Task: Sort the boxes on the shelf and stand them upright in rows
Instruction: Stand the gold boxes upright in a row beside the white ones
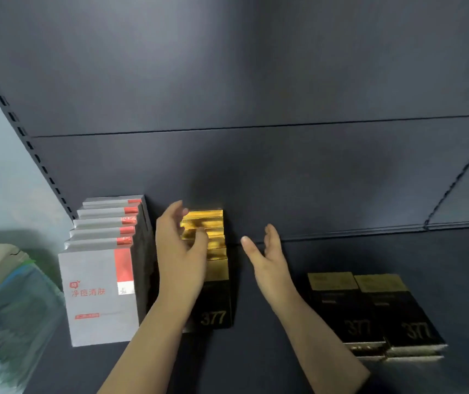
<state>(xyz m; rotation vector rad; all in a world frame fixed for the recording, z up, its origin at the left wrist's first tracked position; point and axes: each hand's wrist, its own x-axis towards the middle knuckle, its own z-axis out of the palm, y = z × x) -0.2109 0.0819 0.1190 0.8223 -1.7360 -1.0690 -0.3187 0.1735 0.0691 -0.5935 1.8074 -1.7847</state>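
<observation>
A row of several upright black-and-gold boxes (213,251) marked 377 runs front to back at the shelf's middle. My left hand (179,251) lies against the row's left side, fingers straight, thumb over the gold tops. My right hand (269,257) hovers open a little to the right of the row, palm facing it, touching nothing. To the left stands a row of several upright grey boxes (99,297) with red patches. Two more black-and-gold boxes (369,311) lie flat side by side at the right front.
The dark shelf board (256,359) has a dark back panel (256,172). A slotted upright (28,143) bounds the left. Clear plastic-wrapped packs (8,308) sit at the far left edge. Bare shelf shows between the gold row and the flat boxes.
</observation>
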